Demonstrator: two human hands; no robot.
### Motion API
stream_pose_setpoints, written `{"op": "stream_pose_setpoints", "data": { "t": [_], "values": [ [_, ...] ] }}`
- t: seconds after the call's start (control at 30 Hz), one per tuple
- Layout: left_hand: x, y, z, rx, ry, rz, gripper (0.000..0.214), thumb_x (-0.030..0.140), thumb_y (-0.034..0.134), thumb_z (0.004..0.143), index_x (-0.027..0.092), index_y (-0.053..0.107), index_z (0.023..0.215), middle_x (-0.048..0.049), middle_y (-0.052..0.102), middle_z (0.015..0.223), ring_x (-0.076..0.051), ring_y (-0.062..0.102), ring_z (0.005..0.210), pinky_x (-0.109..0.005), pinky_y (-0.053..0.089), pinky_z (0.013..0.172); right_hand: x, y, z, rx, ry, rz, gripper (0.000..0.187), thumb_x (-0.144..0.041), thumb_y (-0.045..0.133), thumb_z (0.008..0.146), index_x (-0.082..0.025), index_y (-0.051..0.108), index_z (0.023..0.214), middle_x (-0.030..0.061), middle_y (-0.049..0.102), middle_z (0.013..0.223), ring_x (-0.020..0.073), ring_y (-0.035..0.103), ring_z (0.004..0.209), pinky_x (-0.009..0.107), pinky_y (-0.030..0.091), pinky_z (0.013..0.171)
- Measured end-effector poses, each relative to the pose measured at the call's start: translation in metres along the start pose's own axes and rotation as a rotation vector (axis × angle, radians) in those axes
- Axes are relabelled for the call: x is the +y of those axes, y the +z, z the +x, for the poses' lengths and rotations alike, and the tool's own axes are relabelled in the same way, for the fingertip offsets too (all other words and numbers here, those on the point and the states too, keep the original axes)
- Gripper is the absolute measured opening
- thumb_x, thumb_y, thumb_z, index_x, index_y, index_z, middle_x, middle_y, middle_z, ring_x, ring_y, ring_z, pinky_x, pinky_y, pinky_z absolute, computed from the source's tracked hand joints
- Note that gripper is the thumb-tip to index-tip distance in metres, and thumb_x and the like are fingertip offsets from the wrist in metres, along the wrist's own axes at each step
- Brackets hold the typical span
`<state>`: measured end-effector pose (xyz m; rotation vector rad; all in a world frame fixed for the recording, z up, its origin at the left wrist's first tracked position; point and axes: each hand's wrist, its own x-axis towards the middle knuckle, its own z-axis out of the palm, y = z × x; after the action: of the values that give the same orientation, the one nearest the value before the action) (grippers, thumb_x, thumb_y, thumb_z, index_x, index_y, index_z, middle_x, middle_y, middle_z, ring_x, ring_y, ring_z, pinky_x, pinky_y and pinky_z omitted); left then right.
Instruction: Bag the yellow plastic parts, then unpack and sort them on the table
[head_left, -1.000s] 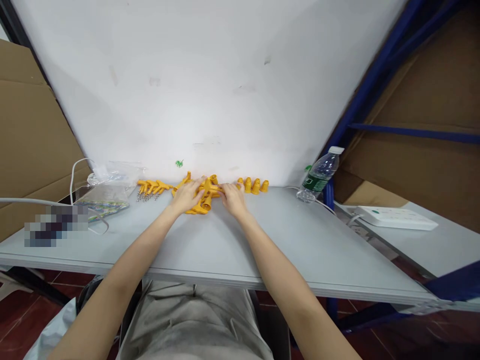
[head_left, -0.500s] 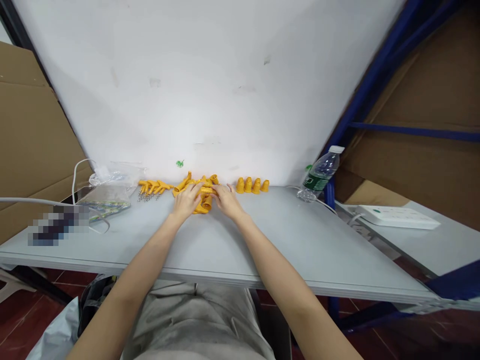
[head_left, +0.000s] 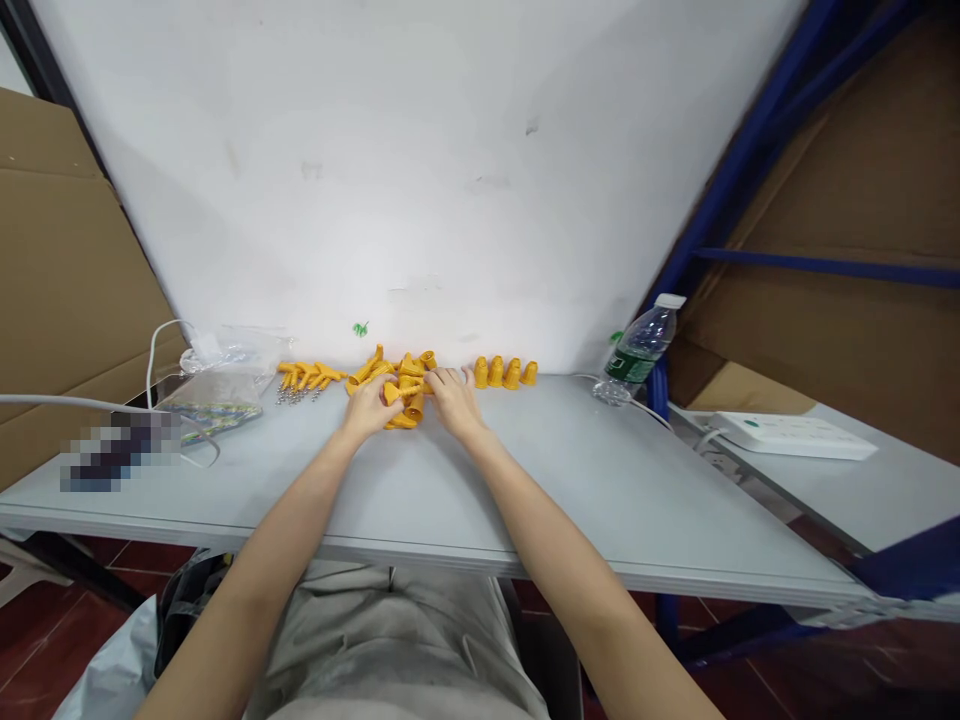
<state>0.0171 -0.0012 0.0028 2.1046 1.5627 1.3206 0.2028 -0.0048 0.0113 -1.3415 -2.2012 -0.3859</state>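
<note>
My left hand [head_left: 366, 408] is closed on the left end of a yellow plastic piece [head_left: 407, 390], which it holds level over a pile of yellow plastic parts [head_left: 409, 366]. At the piece's right end are the bent fingers of my right hand [head_left: 453, 397], closed around it. Some of those fingertips are hidden. Hollow, tube-like parts [head_left: 415, 407] lie beneath and behind the hands. To the left, slim yellow branching parts [head_left: 309, 374] lie in a row with small metal screws [head_left: 298, 395] in front. Several yellow cup-shaped parts [head_left: 504, 372] stand right of my right hand.
A clear plastic bag [head_left: 240, 358], a flat packet [head_left: 221, 413] and white cables lie on the table's left. A tilted water bottle [head_left: 639, 350] is at the right, near a blue frame [head_left: 659, 385]. A white power strip [head_left: 795, 436] lies beyond. A white panel [head_left: 450, 180] rises behind.
My left hand has turned and drawn its fingers in around the left end of the yellow piece, exposing more of it. My right hand has barely moved.
</note>
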Motion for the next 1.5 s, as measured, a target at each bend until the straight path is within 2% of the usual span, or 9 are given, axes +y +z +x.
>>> {"op": "stream_pose_setpoints", "data": {
  "t": [0.17, 0.27, 0.4, 0.8, 0.93, 1.13, 1.27, 1.37, 1.5],
  "values": [
    [0.008, -0.005, 0.003, -0.031, -0.203, -0.256, 0.021, 0.01, 0.071, 0.065, 0.017, 0.068, 0.085, 0.0068, 0.045, 0.049, -0.011, 0.047, 0.046, -0.023, 0.039, 0.05, -0.003, 0.001, 0.0, 0.052, -0.006, -0.036, 0.034, -0.008, 0.038, 0.092, -0.022, 0.062, 0.111, 0.0116, 0.064, 0.117, 0.0249, 0.053, 0.111, 0.053, 0.021, 0.109],
    [0.013, -0.012, 0.003, -0.248, -0.424, -0.417, 0.004, 0.017, 0.066, 0.073, 0.016, 0.064, 0.075, 0.0048, 0.05, 0.046, -0.008, 0.039, 0.036, -0.021, 0.029, 0.04, -0.002, 0.001, 0.0, 0.097, 0.002, -0.069, 0.035, -0.008, 0.037, 0.092, -0.024, 0.062, 0.11, 0.0105, 0.064, 0.118, 0.0244, 0.053, 0.111, 0.051, 0.022, 0.108],
    [0.012, -0.019, 0.002, -0.483, -0.532, -0.51, 0.016, 0.022, 0.064, 0.077, 0.016, 0.056, 0.064, 0.0011, 0.055, 0.047, -0.006, 0.038, 0.031, -0.019, 0.024, 0.036, 0.018, 0.003, 0.001, 0.223, 0.141, -0.048, 0.032, -0.008, 0.039, 0.09, -0.023, 0.062, 0.105, 0.0092, 0.064, 0.113, 0.024, 0.053, 0.106, 0.048, 0.027, 0.105],
    [-0.008, -0.022, 0.014, -0.042, -0.736, -1.079, 0.017, 0.032, 0.053, 0.084, 0.016, 0.058, 0.083, 0.0068, 0.045, 0.044, -0.004, 0.031, 0.031, -0.017, 0.019, 0.037, 0.11, 0.013, -0.03, 0.509, 1.134, 0.291, 0.032, -0.03, 0.052, 0.084, -0.022, 0.063, 0.113, 0.0129, 0.057, 0.127, 0.0319, 0.046, 0.122, 0.051, 0.035, 0.1],
    [-0.017, -0.021, 0.014, 0.092, -0.744, -1.138, 0.008, 0.021, 0.056, 0.079, 0.017, 0.059, 0.084, 0.0132, 0.025, 0.039, -0.004, 0.02, 0.03, -0.017, 0.015, 0.037, 0.127, 0.016, -0.037, 0.492, 1.265, 0.398, 0.037, -0.025, 0.052, 0.084, -0.017, 0.061, 0.119, 0.0152, 0.057, 0.126, 0.0293, 0.053, 0.12, 0.044, 0.039, 0.102],
    [-0.028, -0.019, 0.018, 0.313, -0.672, -0.88, 0.023, 0.02, 0.062, 0.074, 0.016, 0.061, 0.097, 0.0081, 0.048, 0.056, -0.004, 0.036, 0.039, -0.017, 0.028, 0.042, 0.137, 0.02, -0.038, 0.32, 1.257, 0.332, 0.05, -0.015, 0.047, 0.082, -0.008, 0.047, 0.132, 0.0209, 0.052, 0.133, 0.0271, 0.054, 0.122, 0.036, 0.04, 0.103],
    [-0.036, -0.019, 0.019, 0.385, -0.448, -0.465, 0.037, 0.026, 0.063, 0.078, 0.015, 0.06, 0.114, -0.0071, 0.065, 0.097, -0.015, 0.064, 0.082, -0.028, 0.051, 0.077, 0.13, 0.02, -0.036, 0.079, 1.176, 0.189, 0.047, -0.018, 0.045, 0.084, -0.011, 0.054, 0.129, 0.0196, 0.055, 0.135, 0.0287, 0.051, 0.126, 0.045, 0.033, 0.109],
    [-0.042, -0.024, 0.019, 0.337, -0.353, -0.092, 0.055, 0.029, 0.063, 0.08, 0.016, 0.051, 0.132, -0.0157, 0.058, 0.131, -0.028, 0.052, 0.125, -0.042, 0.039, 0.107, 0.124, 0.022, -0.035, -0.041, 1.123, 0.108, 0.047, -0.018, 0.043, 0.086, -0.014, 0.056, 0.131, 0.0177, 0.055, 0.138, 0.0286, 0.045, 0.133, 0.054, 0.022, 0.114],
    [-0.054, -0.031, 0.021, 0.218, -0.42, 0.243, 0.064, 0.037, 0.055, 0.087, 0.018, 0.037, 0.146, -0.0185, 0.043, 0.149, -0.036, 0.032, 0.141, -0.06, 0.026, 0.112, 0.121, 0.025, -0.032, -0.18, 1.088, 0.038, 0.051, -0.022, 0.035, 0.092, -0.016, 0.049, 0.141, 0.0153, 0.043, 0.151, 0.0293, 0.03, 0.143, 0.062, 0.014, 0.114]
  ]
}}
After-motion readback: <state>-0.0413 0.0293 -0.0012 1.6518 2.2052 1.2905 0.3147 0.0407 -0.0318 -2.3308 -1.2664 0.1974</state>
